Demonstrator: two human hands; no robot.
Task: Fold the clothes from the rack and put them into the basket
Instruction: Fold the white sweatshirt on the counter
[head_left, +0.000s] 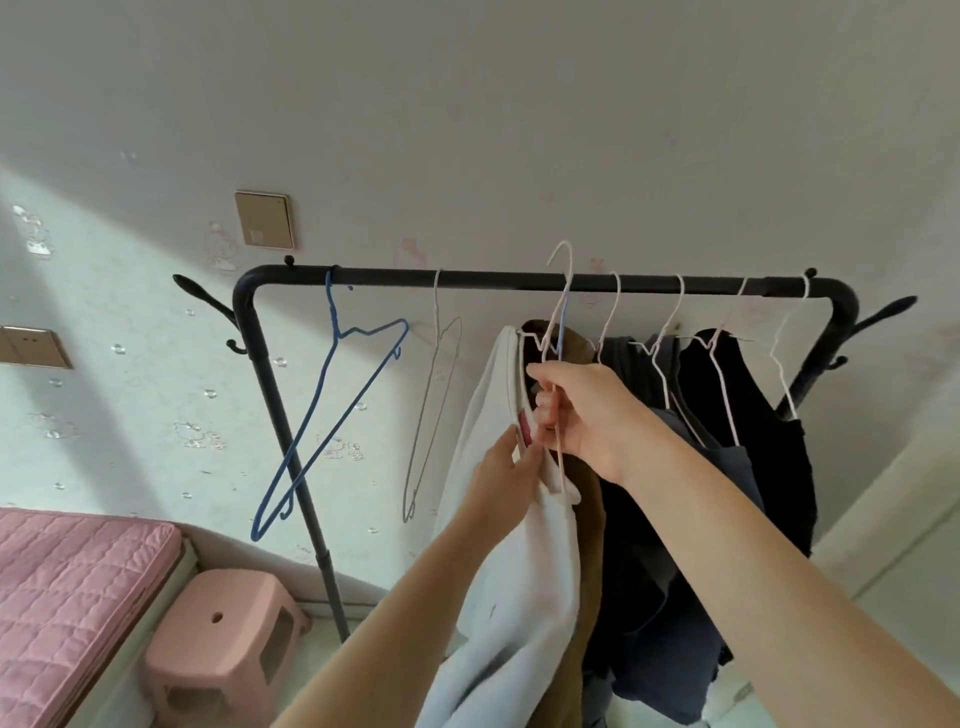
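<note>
The right hand is gripping a pink hanger raised above the rack. The left hand is seemingly pinching the white garment.

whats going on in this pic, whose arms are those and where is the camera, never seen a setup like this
There is no machine here. One wide-angle camera sits on a person's head and looks forward, so the two bare arms reaching in from the bottom are that person's own.

In front stands a black clothes rack against the wall. A blue hanger and a pale hanger hang empty on it; dark clothes hang further right.

The right hand grips a pale pink hanger, whose hook sits above the rail, apparently lifted off. The left hand holds the collar of the white garment on that hanger. A brown garment hangs just behind.

At lower left are a pink stool and a pink quilted bed. No basket shows.
</note>
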